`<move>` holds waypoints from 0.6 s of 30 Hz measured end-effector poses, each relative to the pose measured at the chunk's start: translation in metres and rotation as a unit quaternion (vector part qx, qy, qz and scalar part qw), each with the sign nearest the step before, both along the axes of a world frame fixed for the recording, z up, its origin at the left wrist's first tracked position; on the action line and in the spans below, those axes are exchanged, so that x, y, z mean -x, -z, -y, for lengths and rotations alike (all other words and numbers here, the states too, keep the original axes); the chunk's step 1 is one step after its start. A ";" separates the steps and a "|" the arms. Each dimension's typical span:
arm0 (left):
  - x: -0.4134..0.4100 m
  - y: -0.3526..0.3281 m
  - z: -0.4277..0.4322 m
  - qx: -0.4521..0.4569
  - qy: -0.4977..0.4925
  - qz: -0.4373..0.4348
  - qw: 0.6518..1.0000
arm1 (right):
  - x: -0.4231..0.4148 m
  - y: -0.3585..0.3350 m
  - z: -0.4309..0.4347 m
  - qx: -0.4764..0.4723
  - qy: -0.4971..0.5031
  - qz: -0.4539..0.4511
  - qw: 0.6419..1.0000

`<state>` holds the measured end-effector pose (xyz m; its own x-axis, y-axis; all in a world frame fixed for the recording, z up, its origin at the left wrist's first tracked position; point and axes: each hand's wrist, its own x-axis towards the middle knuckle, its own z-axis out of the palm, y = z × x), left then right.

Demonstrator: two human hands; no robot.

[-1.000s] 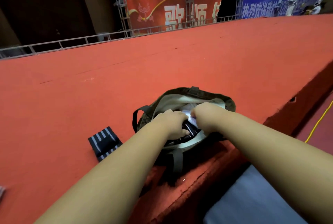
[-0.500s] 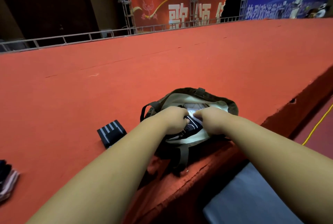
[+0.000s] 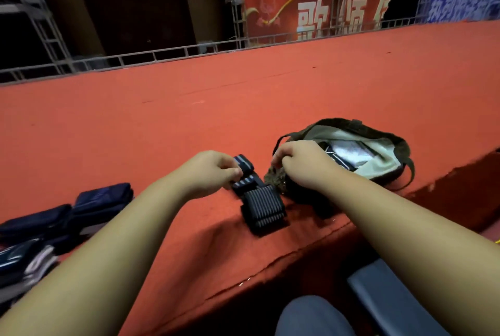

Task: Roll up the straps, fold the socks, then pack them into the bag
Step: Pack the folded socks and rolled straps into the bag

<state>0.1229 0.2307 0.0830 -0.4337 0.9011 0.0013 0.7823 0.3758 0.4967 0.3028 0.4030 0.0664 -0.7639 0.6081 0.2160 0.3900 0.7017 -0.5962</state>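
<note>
The left hand [image 3: 213, 173] pinches the striped strap [image 3: 262, 208] beside the bag [image 3: 397, 146]; the right hand [image 3: 297, 163] grips its rim, likely keeping the mouth open for packing.

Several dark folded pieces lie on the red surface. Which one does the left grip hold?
The striped piece beside the bag; the left grip pinches its far end. The plain navy pieces lie untouched at far left.

Matt red carpet-like cloth covers the platform [image 3: 243, 92] — the bag [image 3: 389, 162] is coarse olive fabric.
</note>
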 end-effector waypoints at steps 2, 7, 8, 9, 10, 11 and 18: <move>0.013 0.003 0.038 -0.003 -0.021 0.022 1.000 | 0.021 -0.002 0.026 0.032 -0.019 -0.009 0.999; 0.048 0.009 0.132 -0.016 -0.100 0.045 0.994 | 0.073 0.001 0.095 0.087 -0.079 -0.021 0.993; 0.056 0.011 0.150 -0.017 -0.121 0.052 0.991 | 0.083 0.004 0.108 0.095 -0.086 -0.018 0.992; 0.063 0.013 0.167 -0.024 -0.146 0.069 0.987 | 0.093 0.007 0.122 0.097 -0.095 -0.012 0.991; 0.069 0.015 0.184 -0.035 -0.168 0.085 0.982 | 0.103 0.011 0.135 0.098 -0.105 -0.003 0.990; 0.075 0.018 0.200 -0.045 -0.185 0.085 0.978 | 0.113 0.016 0.148 0.103 -0.115 0.005 0.988; 0.097 0.051 0.272 -0.065 -0.260 -0.006 0.963 | 0.175 0.068 0.218 0.241 -0.141 0.012 0.960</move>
